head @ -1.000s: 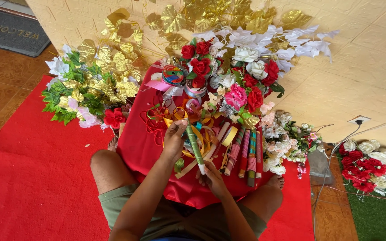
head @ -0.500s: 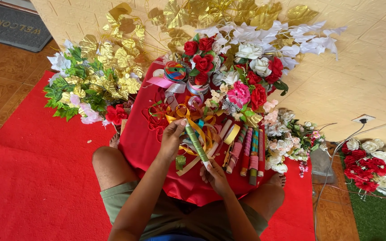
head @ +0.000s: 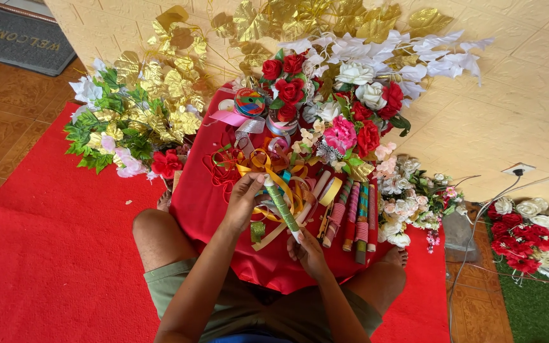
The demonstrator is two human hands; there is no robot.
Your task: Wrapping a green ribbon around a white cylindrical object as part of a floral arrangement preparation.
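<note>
- Seen from above, a person sits cross-legged on a red mat (head: 46, 254) with a low table under a red cloth (head: 198, 190) across the lap.
- Left hand (head: 244, 200): fingers curled closed around the upper end of a green patterned paper roll (head: 281, 206), thumb and fingertips pinching near its white tip.
- Right hand (head: 308, 249): fingers closed around the roll's lower end, palm cupped under it.
- Between the two hands the roll slants, upper end away from the body, just above the cloth and a tangle of gold ribbon (head: 268, 166).
- Judging by its look, the roll is light and fairly stiff as a tube, though the thin paper likely creases or tears if squeezed; holding both ends, as here, seems safest.
- Just right of it lie more wrapped rolls (head: 354, 219) side by side, in red, green and pink.
- Beyond them sit ribbon spools (head: 250, 101) and artificial red roses (head: 290, 89).
- Gold leaf sprays (head: 160, 82) and white fabric flowers (head: 357, 73) lean against the cream wall.
</note>
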